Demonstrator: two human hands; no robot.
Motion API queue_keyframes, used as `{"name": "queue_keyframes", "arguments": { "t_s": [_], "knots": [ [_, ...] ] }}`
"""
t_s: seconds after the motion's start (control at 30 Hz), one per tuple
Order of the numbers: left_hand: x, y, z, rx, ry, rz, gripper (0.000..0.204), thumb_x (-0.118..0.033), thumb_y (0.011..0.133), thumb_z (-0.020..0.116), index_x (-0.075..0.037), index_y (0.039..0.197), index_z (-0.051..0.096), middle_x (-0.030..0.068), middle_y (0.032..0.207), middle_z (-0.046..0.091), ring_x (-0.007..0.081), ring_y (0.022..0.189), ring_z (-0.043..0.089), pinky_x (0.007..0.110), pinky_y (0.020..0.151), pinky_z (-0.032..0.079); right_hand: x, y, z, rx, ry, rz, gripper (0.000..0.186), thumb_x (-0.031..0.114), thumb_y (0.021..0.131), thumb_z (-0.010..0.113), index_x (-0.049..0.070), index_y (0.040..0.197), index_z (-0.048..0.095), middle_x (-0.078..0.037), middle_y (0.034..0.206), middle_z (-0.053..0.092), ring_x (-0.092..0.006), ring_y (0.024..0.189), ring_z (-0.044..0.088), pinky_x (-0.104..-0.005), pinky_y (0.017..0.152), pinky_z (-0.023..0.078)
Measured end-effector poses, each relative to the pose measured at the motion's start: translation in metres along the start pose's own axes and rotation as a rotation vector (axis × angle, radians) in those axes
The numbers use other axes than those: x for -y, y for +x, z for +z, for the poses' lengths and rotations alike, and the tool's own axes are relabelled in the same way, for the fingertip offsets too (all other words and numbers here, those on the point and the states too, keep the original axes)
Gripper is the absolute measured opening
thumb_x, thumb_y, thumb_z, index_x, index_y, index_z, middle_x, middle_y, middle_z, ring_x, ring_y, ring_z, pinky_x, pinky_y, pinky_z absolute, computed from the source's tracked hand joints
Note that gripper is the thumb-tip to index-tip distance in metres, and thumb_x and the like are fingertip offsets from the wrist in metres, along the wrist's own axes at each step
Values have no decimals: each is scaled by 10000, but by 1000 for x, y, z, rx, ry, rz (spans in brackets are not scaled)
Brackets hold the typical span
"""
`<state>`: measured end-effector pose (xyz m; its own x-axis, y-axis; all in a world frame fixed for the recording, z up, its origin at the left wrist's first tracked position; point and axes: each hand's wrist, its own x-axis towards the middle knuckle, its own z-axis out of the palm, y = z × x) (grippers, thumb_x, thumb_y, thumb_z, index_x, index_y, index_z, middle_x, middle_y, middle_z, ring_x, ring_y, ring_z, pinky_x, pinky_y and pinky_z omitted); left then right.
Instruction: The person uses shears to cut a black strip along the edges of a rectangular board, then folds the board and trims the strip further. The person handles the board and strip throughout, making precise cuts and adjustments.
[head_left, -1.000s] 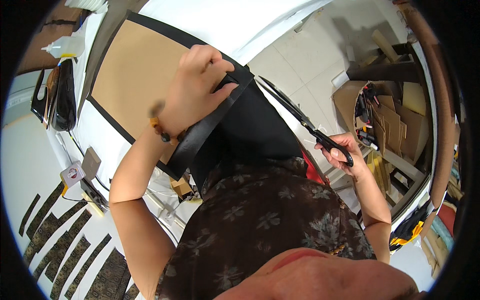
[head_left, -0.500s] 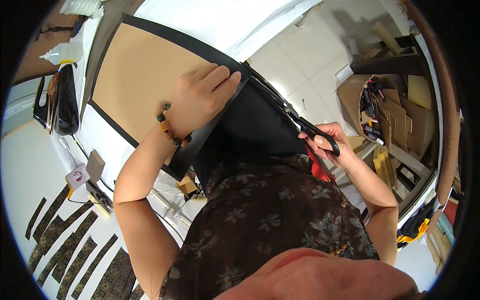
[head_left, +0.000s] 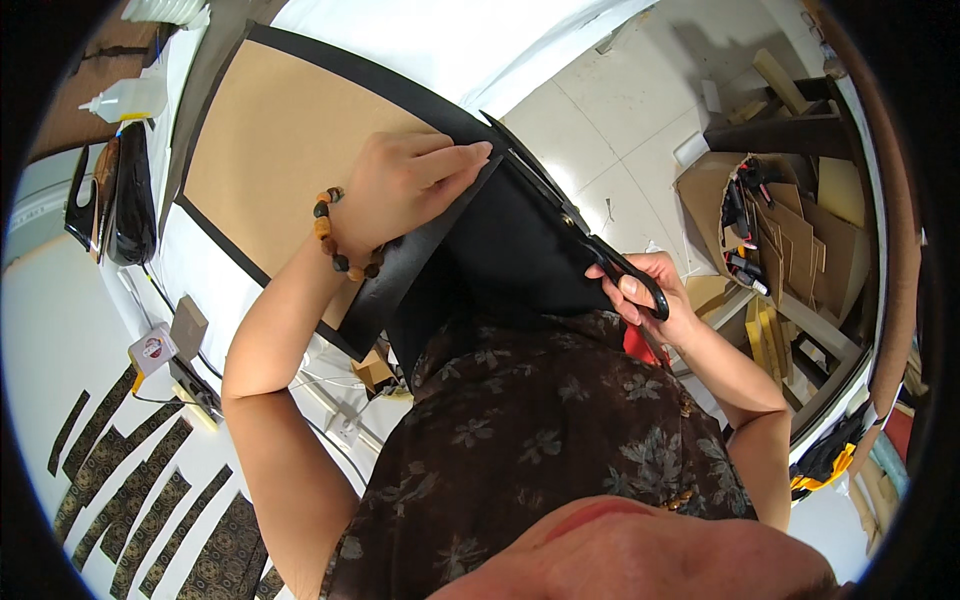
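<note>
My left hand (head_left: pixel 415 185), wearing a beaded bracelet (head_left: pixel 325 235), is closed at the right corner of a black sheet (head_left: pixel 345 62), its fingertips pinching the edge. On that sheet lies a tan panel (head_left: pixel 270 140), with a black border showing around it. More black material (head_left: pixel 520 245) hangs down beside my clothing. My right hand (head_left: pixel 650 295) grips black-handled scissors (head_left: pixel 625 270) through the handles. The blades lie along the sheet's right edge, tips just beyond my left fingertips and slightly parted. Part of the panel is hidden under my left hand and forearm.
The white table (head_left: pixel 400 25) extends under the sheet. Patterned dark strips (head_left: pixel 130 500) lie at lower left. A squeeze bottle (head_left: pixel 130 100) and a black glossy object (head_left: pixel 135 195) sit at far left. A cardboard box (head_left: pixel 835 240) with tools and scraps stands right, above the tiled floor (head_left: pixel 590 130).
The left fingertips have shifted slightly right and the left wrist has turned. The right hand has moved a little left with the scissors, whose blade tips look further apart.
</note>
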<state>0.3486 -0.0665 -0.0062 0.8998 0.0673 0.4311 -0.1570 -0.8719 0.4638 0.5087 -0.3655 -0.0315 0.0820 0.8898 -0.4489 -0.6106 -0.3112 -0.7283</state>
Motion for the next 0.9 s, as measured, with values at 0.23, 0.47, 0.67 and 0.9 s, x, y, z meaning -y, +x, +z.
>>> {"name": "queue_keyframes", "arguments": {
  "t_s": [0.23, 0.47, 0.67, 0.9],
  "knots": [
    [-2, 2, -1, 13, 29, -25, 62, -83, 832, 731, -67, 887, 708, 39, 562, 519, 183, 472, 515, 296, 427, 404, -2, 2, -1, -9, 20, -12, 432, 287, 927, 670, -108, 1101, 633, 10, 610, 520, -25, 461, 400, -191, 443, 286],
    [-1, 1, 0, 25, 23, -19, 34, -90, 851, 719, -66, 850, 696, 40, 560, 520, 186, 473, 517, 297, 431, 405, -1, 3, -4, -7, 48, -14, 411, 265, 930, 669, -114, 1087, 636, 24, 584, 507, -19, 447, 382, -184, 430, 261],
    [-3, 3, -2, 35, 33, -18, 33, -95, 856, 714, -69, 853, 695, 41, 556, 515, 191, 473, 514, 303, 435, 406, 5, 1, -7, -17, 49, 35, 410, 265, 930, 675, -112, 1089, 635, 21, 594, 506, -13, 445, 377, -177, 417, 250],
    [-1, 2, -1, 40, 24, -16, 29, -90, 854, 713, -72, 869, 695, 46, 550, 497, 197, 471, 505, 316, 434, 394, 7, 1, -9, -9, 79, 42, 422, 261, 924, 683, -121, 1095, 630, 10, 618, 517, -14, 448, 381, -173, 415, 263]
  ]
}}
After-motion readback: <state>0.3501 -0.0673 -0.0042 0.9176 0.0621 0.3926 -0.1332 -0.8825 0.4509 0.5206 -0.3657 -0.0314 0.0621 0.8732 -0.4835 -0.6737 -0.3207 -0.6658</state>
